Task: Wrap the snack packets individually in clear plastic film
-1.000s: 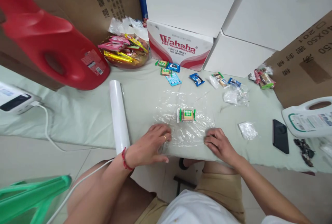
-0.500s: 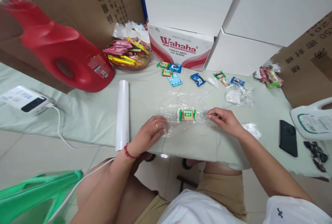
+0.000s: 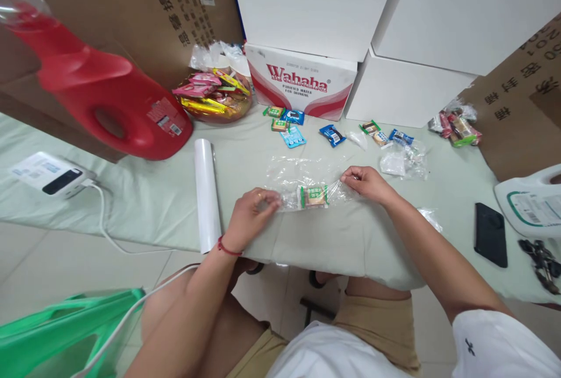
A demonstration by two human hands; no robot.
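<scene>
A small wrapped biscuit (image 3: 314,196) with green ends lies in a sheet of clear plastic film (image 3: 298,169) on the cloth-covered table. The film's near edge is folded over the biscuit. At the film's left side, my left hand (image 3: 255,210) has its thumb and fingertips closed on it; the fingertips are slightly blurred. My right hand (image 3: 366,184) pinches the film at the right, between thumb and forefinger. Left of my left hand lies a white roll (image 3: 207,197). Beyond the film are a blue snack packet (image 3: 332,135) and a light blue sachet (image 3: 293,137).
A Wahaha carton (image 3: 302,83) and white boxes stand at the back. A red jug (image 3: 131,103) and a bowl of snacks (image 3: 214,100) are at the left. On the right lie a phone (image 3: 489,234), a white jug (image 3: 532,205) and crumpled plastic (image 3: 405,160).
My right hand has moved left and slightly away from me with its edge of film. The film's near edge now lies folded across the biscuit. My left hand has shifted slightly.
</scene>
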